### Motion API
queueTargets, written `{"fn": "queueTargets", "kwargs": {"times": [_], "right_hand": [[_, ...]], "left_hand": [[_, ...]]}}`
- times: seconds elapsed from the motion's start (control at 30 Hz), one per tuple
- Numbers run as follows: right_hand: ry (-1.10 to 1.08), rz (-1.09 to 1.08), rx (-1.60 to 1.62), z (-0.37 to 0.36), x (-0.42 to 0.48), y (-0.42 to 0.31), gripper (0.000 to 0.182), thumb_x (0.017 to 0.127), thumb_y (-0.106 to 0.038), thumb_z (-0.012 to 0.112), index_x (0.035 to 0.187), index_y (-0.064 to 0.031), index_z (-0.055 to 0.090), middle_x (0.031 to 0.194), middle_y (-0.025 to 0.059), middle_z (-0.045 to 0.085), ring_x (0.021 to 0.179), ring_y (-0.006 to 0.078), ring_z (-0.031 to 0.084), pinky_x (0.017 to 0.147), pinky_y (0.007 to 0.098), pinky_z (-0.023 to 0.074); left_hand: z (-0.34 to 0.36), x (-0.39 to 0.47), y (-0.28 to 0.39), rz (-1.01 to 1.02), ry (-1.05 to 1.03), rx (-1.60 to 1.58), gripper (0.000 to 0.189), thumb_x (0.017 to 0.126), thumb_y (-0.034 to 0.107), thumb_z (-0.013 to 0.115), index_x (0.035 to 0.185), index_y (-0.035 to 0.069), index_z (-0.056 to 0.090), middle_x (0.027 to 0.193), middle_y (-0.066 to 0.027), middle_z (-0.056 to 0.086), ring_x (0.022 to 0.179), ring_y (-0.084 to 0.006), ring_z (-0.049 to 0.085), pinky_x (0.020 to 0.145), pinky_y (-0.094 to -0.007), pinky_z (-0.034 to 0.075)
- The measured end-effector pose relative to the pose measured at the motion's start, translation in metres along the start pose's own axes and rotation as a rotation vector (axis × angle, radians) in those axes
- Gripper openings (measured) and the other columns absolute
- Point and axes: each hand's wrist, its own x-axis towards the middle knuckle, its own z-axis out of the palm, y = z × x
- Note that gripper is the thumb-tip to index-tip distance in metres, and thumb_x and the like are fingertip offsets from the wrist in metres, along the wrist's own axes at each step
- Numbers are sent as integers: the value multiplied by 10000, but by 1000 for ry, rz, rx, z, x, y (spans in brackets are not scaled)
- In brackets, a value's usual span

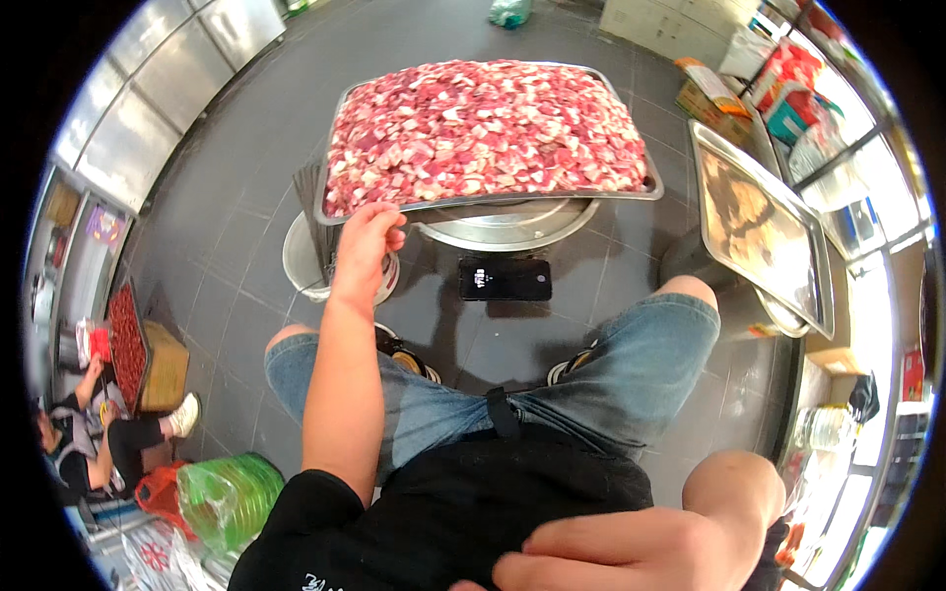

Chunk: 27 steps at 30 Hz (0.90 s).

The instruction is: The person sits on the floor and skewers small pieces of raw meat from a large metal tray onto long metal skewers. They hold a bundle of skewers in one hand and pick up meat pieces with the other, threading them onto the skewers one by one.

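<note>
A metal tray (654,193) heaped with diced raw meat (484,133) rests in front of me above a round metal pan (510,235). My left hand (369,240) is at the tray's near left corner, its fingers curled by the rim; whether it grips the rim is unclear. Below that hand, a white bucket (299,258) stands on the floor with a bundle of dark flat skewers or sticks (314,214) upright in it. A black device with a lit display (505,279) lies below the pan. My right hand (606,550) is close to my chest, blurred, its fingers bent, with no object visible in it.
An empty metal tray (768,229) leans at the right over a dark container. At the far left a seated co-worker (96,436) is beside another tray of red meat (127,347) on a cardboard box (164,366). Green plastic containers (229,499) stand at lower left; steel cabinets (177,74) line the upper left.
</note>
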Motion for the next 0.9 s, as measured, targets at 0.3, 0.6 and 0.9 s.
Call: {"fn": "queueTargets", "kwargs": {"times": [0.3, 0.6, 0.9], "right_hand": [[-734, 943, 241, -58, -140, 68, 203, 808, -139, 601, 981, -35, 620, 808, 146, 635, 715, 322, 623, 630, 389, 507], [64, 1389, 364, -29, -172, 111, 124, 863, 0, 554, 964, 41, 615, 713, 47, 627, 610, 88, 582, 578, 220, 485], [-135, 1196, 422, 22, -140, 180, 155, 866, -61, 584, 997, 16, 617, 723, 44, 637, 632, 98, 602, 576, 245, 489]], "left_hand": [[-8, -12, 19, 79, -15, -71, 107, 897, 127, 574, 980, 61, 589, 864, -25, 625, 674, -91, 557, 651, -248, 475], [-140, -5, 107, 348, 444, 559, 170, 824, 154, 632, 934, 24, 632, 832, -40, 652, 703, -141, 590, 664, -292, 480], [-252, 20, -12, 85, -482, 1802, 748, 635, 422, 806, 1235, 46, 568, 1073, -193, 633, 1060, -336, 584, 914, -431, 466]]}}
